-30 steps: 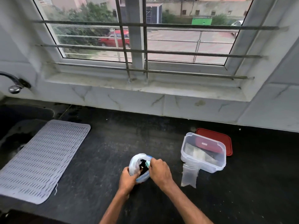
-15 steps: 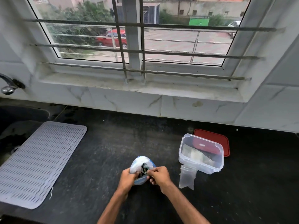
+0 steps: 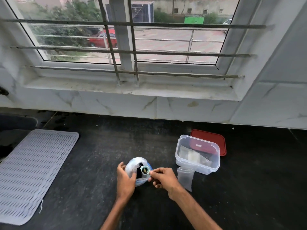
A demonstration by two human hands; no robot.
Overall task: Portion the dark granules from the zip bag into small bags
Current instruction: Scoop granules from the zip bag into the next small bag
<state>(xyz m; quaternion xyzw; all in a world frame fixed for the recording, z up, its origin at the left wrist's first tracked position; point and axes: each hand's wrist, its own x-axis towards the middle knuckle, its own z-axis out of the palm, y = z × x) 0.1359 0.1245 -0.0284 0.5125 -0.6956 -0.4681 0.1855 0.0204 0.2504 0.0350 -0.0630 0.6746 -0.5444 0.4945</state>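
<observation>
Centrally, near the front edge of the black worktop (image 3: 93, 160), stood 1 zip bag (image 3: 132, 165), whitish and cloudy with a blue edge showing at its right side and base. Its mouth gaped upward, and a dark mass showed inside through the opening.

2 hands worked at it. The left hand (image 3: 125, 181) had its grip curled round the bag's left side, fingers pressed into the plastic and thumb raised beside it. The right hand (image 3: 163, 179) had its grip pinched together on 1 small round scoop (image 3: 144, 170) with a pale green rim, held right over the bag's mouth. What lay in the scoop was too small to make out.

1 small bag (image 3: 185, 179), clear and apparently empty, lay flat on the worktop just right of the right hand. Its top end met the front corner of 1 clear plastic box (image 3: 197, 165); whether they touched could not be told. The box held more pale packets and something red, blurred through the wall. 1 red lid (image 3: 214, 138) lay flat behind the box, partly hidden by it.

Well apart at the left lay 1 grey ribbed mat (image 3: 33, 176). Behind everything rose a white marble sill and a barred window (image 3: 126, 52). The right forearm crossed the worktop in front of the small bag.
</observation>
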